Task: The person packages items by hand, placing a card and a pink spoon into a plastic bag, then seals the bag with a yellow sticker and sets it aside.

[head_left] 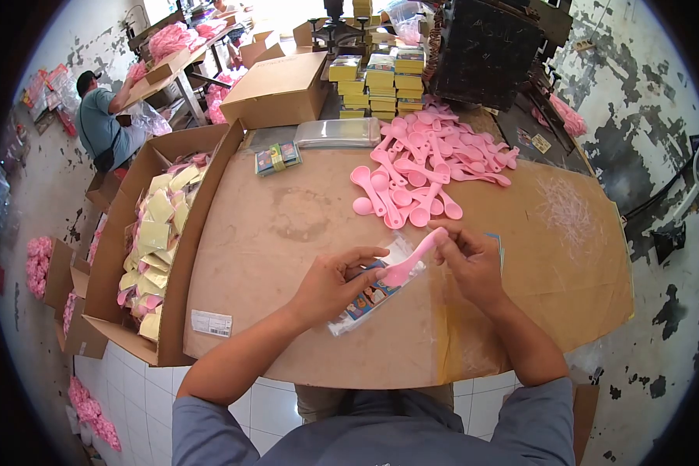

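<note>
The left hand [330,283] grips a clear bag [365,301] with a printed card inside, held just above the near middle of the table [287,225]. The right hand [470,260] pinches the handle of a pink spoon [412,260], whose bowl lies at the bag's mouth, so the two hands sit close together. A pile of spoons [431,159] lies further back on the table, and a box [109,264] of yellow packets stands at the left.

Bare cardboard tabletop [287,233] lies open left of the spoon pile [427,167]
</note>
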